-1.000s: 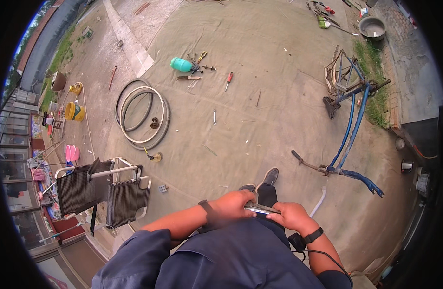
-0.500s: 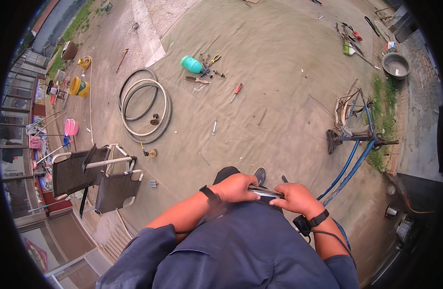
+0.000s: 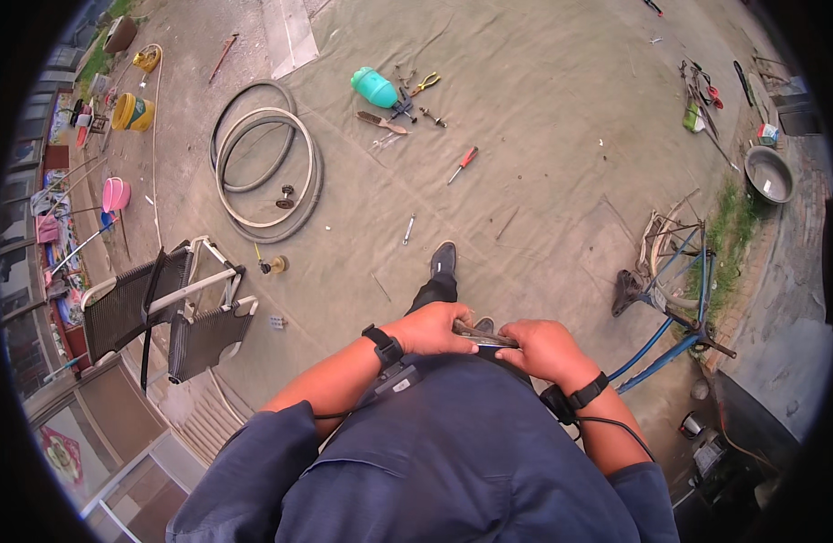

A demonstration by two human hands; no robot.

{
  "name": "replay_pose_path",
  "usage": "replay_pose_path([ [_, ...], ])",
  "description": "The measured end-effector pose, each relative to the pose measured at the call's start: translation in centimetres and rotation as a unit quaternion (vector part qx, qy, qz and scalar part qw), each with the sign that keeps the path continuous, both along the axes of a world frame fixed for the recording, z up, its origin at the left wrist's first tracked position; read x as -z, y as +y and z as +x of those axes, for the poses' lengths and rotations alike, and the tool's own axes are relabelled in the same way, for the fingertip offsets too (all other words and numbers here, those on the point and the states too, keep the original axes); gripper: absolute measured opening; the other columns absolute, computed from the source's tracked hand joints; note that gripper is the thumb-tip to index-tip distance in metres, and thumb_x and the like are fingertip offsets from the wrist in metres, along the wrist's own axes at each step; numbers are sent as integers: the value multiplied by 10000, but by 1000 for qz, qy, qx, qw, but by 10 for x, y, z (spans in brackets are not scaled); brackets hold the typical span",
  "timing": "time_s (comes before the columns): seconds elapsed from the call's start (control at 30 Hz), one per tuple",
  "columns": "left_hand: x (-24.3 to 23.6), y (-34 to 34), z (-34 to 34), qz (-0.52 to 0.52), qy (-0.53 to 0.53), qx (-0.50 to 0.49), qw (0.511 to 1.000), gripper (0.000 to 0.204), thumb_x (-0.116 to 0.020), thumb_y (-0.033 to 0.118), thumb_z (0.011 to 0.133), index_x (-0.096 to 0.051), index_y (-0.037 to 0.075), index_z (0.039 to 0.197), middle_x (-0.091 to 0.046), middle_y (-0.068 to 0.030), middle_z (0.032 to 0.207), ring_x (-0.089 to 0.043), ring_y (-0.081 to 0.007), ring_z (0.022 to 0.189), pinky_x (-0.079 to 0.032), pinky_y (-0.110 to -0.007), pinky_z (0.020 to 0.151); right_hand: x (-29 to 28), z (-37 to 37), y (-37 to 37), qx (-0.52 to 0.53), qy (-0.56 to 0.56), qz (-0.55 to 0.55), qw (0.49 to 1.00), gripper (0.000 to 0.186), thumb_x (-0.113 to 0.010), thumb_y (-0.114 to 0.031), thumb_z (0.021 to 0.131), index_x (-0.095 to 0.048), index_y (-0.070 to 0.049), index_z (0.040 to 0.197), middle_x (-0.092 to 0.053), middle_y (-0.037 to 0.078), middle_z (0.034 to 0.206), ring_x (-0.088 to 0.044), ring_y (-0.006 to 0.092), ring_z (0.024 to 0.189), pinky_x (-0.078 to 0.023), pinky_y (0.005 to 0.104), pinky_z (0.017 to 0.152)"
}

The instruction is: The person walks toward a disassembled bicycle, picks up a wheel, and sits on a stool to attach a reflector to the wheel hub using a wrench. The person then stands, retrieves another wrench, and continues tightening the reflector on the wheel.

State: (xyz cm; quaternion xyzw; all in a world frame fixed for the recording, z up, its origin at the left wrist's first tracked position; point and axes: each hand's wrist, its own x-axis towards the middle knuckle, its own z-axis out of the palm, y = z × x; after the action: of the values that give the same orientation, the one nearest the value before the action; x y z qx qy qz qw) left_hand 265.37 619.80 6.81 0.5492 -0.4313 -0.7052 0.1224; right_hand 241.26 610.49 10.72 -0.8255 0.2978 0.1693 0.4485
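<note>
Both hands are held close in front of my body, fingers wrapped round a narrow, shiny metal piece [image 3: 486, 340] with a dark edge. Its left end is in my left hand [image 3: 439, 331], its right end in my right hand [image 3: 547, 349]. Only the short stretch between the thumbs shows; the rest is hidden by my hands and shirt, so its exact kind cannot be made out. My shoe [image 3: 444, 259] is on the ground cloth just beyond the left hand.
Ahead lie a wrench [image 3: 408, 229], a red screwdriver [image 3: 464, 165], pliers [image 3: 426, 83] and a green bottle [image 3: 373, 87]. Tyres and a rim [image 3: 219, 172] lie left, beyond a folding chair [image 3: 177, 303]. At right stands a blue bicycle frame [image 3: 679, 339], with a grey basin [image 3: 770, 175] beyond.
My view has shifted and one foot now shows further forward. Both hands still grip the metal piece, which shows less of its shiny face.
</note>
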Motion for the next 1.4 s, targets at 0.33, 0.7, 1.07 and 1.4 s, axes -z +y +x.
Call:
replay_pose_path([
  [0.33,18,-48,58,0,65,-117,991,395,-819,236,852,-641,51,1152,-724,-86,1036,-672,-153,906,-536,-306,812,15,56,-68,15,20,80,997,403,-754,-383,863,-679,-97,1138,-731,159,928,-700,364,866,-546,445,762],
  [0.7,15,-138,51,19,90,-123,988,455,-807,144,877,-599,65,1274,-697,-80,1154,-638,-179,1125,-489,-339,1031,14,41,-170,45,21,160,986,414,-748,-347,868,-680,-69,1167,-723,178,899,-706,346,850,-542,418,756],
  [1.07,-19,-329,-23,-2,-9,-84,996,244,-695,186,987,-655,43,1180,-714,-33,948,-610,-76,699,-522,-252,643,25,-41,-346,19,-28,156,987,406,-667,-365,934,-657,-68,1211,-722,163,959,-691,321,880,-531,415,791],
  [1.4,-29,-503,-83,40,33,-53,997,208,-652,207,1017,-653,35,1135,-707,-25,841,-579,-72,623,-483,-232,567,19,-104,-477,85,-57,83,991,421,-657,-393,927,-656,-107,1236,-724,166,956,-695,362,891,-528,451,766],
])
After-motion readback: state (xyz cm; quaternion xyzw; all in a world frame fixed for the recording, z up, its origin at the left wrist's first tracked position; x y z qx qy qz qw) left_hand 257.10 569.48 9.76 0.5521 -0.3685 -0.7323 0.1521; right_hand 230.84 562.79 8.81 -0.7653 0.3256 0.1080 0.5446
